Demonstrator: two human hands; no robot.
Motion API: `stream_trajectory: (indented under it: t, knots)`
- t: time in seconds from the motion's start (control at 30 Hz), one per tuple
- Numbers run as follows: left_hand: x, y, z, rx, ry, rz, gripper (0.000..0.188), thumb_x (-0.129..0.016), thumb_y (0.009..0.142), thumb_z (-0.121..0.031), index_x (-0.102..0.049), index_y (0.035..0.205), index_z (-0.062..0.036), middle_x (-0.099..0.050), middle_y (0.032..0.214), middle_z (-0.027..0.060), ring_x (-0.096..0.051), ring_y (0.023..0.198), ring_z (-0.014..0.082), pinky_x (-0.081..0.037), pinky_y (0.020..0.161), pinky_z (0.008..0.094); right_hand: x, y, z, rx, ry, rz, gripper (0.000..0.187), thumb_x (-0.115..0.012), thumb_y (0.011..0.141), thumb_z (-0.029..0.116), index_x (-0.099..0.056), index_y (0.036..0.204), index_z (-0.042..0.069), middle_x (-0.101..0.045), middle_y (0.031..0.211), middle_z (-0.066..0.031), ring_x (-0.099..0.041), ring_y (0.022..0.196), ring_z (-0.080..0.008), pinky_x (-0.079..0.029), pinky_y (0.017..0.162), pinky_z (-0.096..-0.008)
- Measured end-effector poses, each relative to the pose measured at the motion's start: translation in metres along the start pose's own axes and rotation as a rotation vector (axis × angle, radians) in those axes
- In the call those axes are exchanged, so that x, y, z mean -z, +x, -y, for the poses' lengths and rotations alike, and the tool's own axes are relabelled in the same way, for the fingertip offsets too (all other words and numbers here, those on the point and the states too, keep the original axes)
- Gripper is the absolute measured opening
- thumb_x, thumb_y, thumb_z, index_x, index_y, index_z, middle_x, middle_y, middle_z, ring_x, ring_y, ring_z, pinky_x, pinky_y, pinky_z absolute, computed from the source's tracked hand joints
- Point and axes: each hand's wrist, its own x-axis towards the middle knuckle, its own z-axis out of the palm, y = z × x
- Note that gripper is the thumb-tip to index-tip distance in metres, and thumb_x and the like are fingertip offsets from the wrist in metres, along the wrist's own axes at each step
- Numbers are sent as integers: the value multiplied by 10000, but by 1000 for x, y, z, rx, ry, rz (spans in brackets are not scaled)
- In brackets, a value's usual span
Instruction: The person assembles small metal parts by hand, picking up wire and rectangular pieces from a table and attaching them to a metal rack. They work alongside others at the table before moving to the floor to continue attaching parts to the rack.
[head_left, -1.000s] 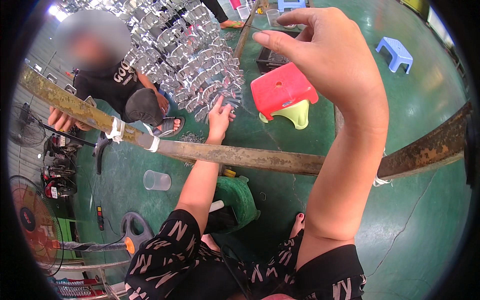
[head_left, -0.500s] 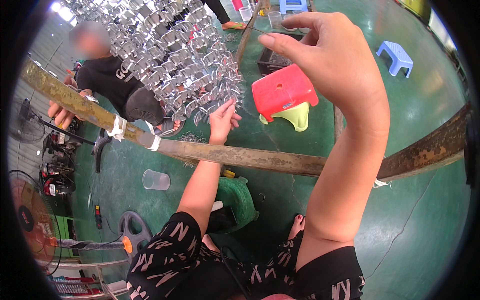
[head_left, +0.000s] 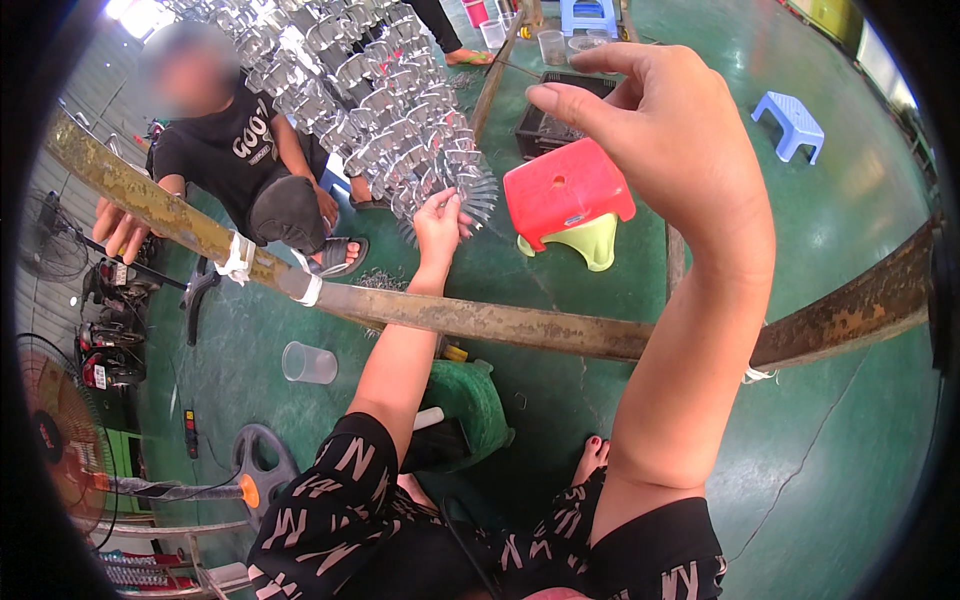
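My left hand (head_left: 437, 232) reaches up to the lower end of a hanging mass of shiny metal clips (head_left: 425, 125). Its fingers are closed on one clip at the bottom edge, partly hidden by the hand. Raised high on the right is my right hand (head_left: 665, 130), bent at the wrist, thumb and forefinger curved toward each other. A thin dark wire (head_left: 518, 68) runs leftward from these fingertips; its exact grip is hidden.
A rusty bar (head_left: 490, 315) crosses before me. Past it stand a red stool (head_left: 567, 188) on a yellow-green one, a black crate (head_left: 545, 130) and a blue stool (head_left: 790, 122). A green tub (head_left: 480, 410) is below. A co-worker (head_left: 225, 150) sits at left.
The hanging clips have shifted, showing more of the co-worker. My left hand has risen slightly along with its clip. My right hand appears slightly lower, its finger pose much the same.
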Motion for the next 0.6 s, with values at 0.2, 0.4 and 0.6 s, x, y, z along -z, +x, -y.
stream_trajectory:
  t: [0.2, 0.4, 0.6]
  knots:
    - [-9, 4, 0, -22, -24, -131, 297, -575, 911, -114, -564, 1151, 59, -634, 627, 98, -529, 417, 113, -406, 393, 244, -2, 2, -11, 11, 12, -18, 423, -737, 703, 368, -709, 928, 11, -641, 683, -205, -648, 724, -364, -507, 701, -410]
    - [-4, 10, 3, -33, -28, -63, 306, -597, 900, -104, -585, 1161, 56, -640, 650, 99, -525, 418, 110, -415, 401, 237, -4, 4, -11, 25, -7, 0, 424, -741, 705, 369, -709, 923, 7, -633, 672, -208, -643, 717, -368, -505, 691, -418]
    - [-9, 2, -2, -12, -6, -8, 267, -618, 890, -112, -633, 1107, 42, -663, 706, 93, -532, 442, 88, -410, 394, 214, -6, 4, -14, 14, -3, -13, 418, -740, 706, 369, -711, 924, 13, -636, 676, -206, -646, 722, -369, -509, 697, -413]
